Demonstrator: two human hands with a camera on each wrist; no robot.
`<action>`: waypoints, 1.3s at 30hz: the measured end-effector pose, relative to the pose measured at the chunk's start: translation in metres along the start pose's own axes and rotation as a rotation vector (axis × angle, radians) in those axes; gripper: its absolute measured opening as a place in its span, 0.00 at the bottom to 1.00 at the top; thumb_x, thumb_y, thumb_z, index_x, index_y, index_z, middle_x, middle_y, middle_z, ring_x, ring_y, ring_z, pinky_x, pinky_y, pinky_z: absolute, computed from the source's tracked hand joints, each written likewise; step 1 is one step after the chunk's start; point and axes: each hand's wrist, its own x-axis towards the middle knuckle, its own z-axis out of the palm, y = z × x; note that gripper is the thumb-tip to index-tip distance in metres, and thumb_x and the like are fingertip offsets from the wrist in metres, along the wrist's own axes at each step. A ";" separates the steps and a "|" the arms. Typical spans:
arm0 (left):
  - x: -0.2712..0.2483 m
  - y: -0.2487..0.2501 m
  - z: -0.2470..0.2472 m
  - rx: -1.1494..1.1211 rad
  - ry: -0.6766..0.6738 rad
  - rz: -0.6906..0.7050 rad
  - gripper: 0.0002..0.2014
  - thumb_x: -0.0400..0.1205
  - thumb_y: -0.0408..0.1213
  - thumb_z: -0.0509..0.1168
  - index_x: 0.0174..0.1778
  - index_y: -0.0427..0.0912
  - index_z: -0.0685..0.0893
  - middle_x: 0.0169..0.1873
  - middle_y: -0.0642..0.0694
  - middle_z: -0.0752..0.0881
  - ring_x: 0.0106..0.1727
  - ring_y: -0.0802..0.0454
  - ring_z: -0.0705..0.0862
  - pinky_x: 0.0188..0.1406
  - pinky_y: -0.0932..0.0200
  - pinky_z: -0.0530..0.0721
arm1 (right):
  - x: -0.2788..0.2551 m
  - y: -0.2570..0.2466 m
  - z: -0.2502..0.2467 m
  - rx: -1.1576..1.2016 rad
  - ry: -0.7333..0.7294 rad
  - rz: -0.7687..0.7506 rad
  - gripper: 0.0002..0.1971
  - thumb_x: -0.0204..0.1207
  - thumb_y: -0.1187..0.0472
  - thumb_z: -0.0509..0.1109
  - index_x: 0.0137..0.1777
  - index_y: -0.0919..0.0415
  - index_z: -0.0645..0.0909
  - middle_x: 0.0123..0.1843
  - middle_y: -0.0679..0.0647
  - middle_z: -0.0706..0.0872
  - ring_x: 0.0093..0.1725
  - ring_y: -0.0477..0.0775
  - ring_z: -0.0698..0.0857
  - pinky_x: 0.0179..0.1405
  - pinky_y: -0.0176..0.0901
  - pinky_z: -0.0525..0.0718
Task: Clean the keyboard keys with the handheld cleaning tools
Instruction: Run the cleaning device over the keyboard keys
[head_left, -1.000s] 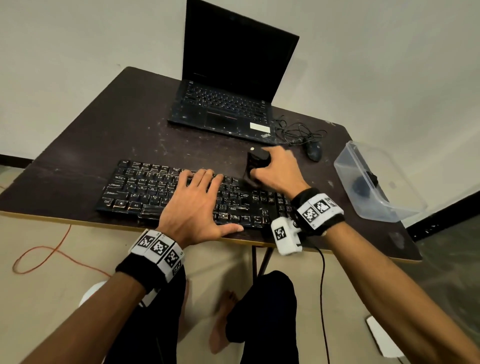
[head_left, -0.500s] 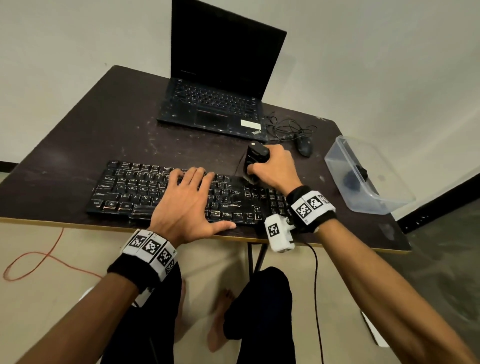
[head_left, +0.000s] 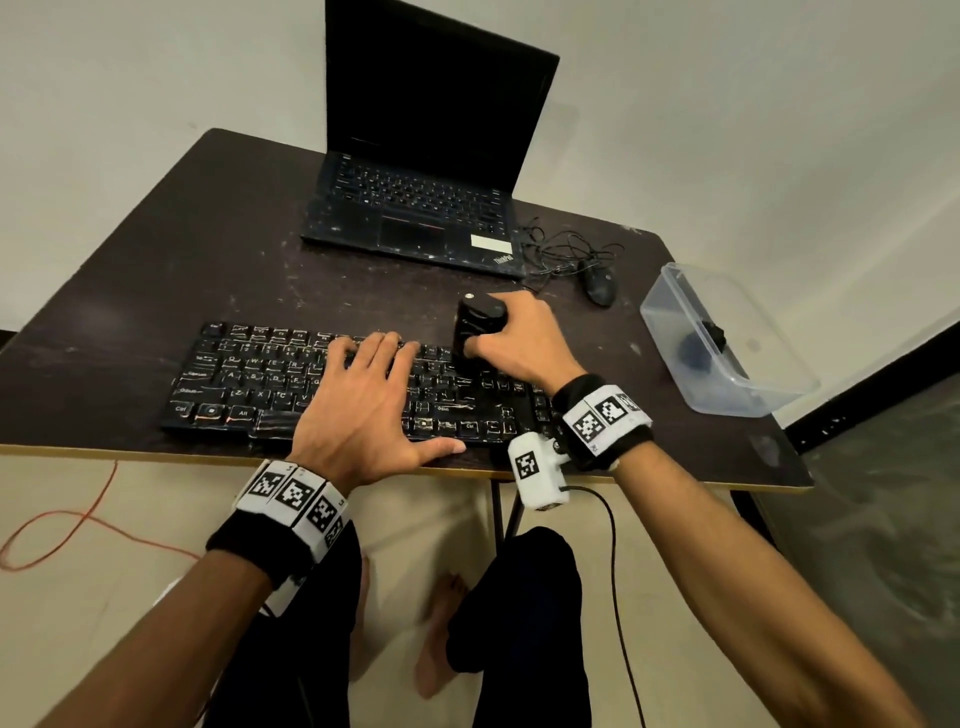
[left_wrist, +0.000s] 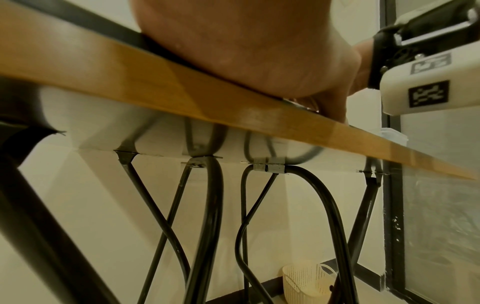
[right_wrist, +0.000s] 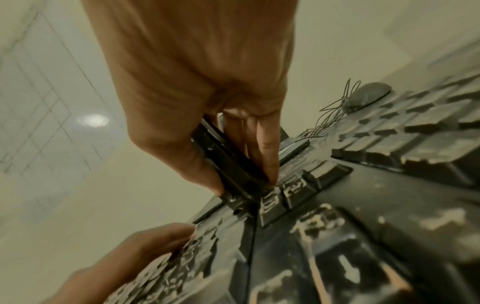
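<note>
A dusty black keyboard (head_left: 249, 379) lies along the near edge of the dark table (head_left: 156, 260). My left hand (head_left: 363, 400) rests flat on its middle keys, fingers straight and spread, thumb along the front edge. My right hand (head_left: 514, 338) grips a black handheld cleaning tool (head_left: 475, 325), held upright with its lower end on the keys at the keyboard's upper right. In the right wrist view, thumb and fingers (right_wrist: 262, 144) clamp the tool (right_wrist: 228, 162) down against the dusty keys (right_wrist: 293, 191). The left wrist view shows only my palm (left_wrist: 246, 47) above the table edge.
An open black laptop (head_left: 415, 208) stands at the back of the table, a wired mouse (head_left: 597, 283) to its right. A clear plastic box (head_left: 727, 343) holding a dark item sits at the right edge. An orange cable (head_left: 78, 525) lies on the floor.
The view shifted a little. My right hand tilted the tool more upright on the keyboard's upper right keys. The left hand stayed flat on the keys.
</note>
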 end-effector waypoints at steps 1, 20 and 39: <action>0.000 -0.001 0.000 -0.008 0.000 -0.001 0.66 0.73 0.91 0.39 0.84 0.34 0.74 0.80 0.35 0.78 0.82 0.36 0.75 0.80 0.31 0.68 | 0.002 -0.001 0.002 -0.014 -0.006 -0.013 0.10 0.67 0.59 0.82 0.36 0.48 0.82 0.40 0.47 0.90 0.45 0.54 0.89 0.43 0.42 0.81; -0.001 -0.001 0.001 -0.007 -0.032 -0.015 0.67 0.73 0.91 0.37 0.85 0.33 0.74 0.82 0.33 0.78 0.84 0.35 0.75 0.81 0.30 0.68 | -0.009 0.060 -0.044 -0.062 0.194 0.256 0.05 0.70 0.60 0.79 0.40 0.54 0.85 0.43 0.54 0.91 0.50 0.60 0.90 0.47 0.41 0.79; 0.000 -0.002 0.000 -0.018 -0.022 -0.012 0.65 0.73 0.91 0.40 0.84 0.34 0.75 0.81 0.34 0.79 0.82 0.36 0.76 0.79 0.32 0.69 | -0.015 0.082 -0.047 -0.038 0.141 0.115 0.09 0.66 0.59 0.82 0.37 0.59 0.84 0.36 0.49 0.90 0.42 0.56 0.90 0.45 0.50 0.88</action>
